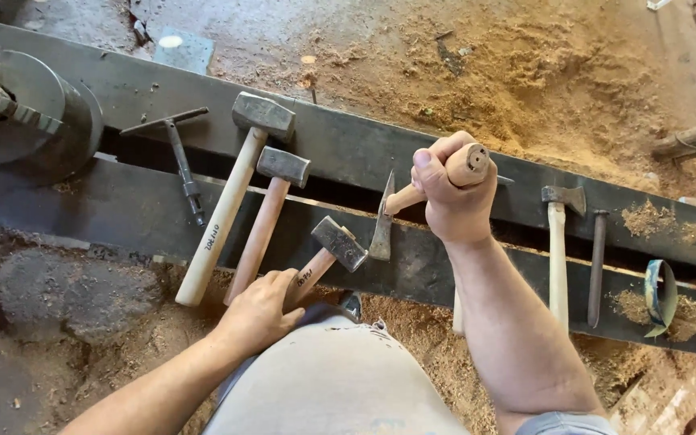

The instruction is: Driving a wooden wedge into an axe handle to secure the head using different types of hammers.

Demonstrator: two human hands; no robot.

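**Wooden handles lined up on a lathe bed, hatchet gripped in right hand**

Wood-handled tools lie across the two dark steel rails of a lathe bed, heads on the far rail, handles hanging over the near edge, probably so each is easy to grab. Right hand is closed tight in a fist round the butt of a hatchet, whose blade points down into the gap between the rails; most of the handle is hidden inside the fist. Left hand is loosely curled, fingers resting on the handle end of a small hammer, not clearly gripping it. Left of it: medium hammer, large hammer, and a metal T-key. Right of the fist: another hatchet, a dark steel punch, and a curled blue-grey strip. Lathe chuck is cut off at the left edge. Sawdust covers the floor beyond. Person's lap hides the floor below the rails.
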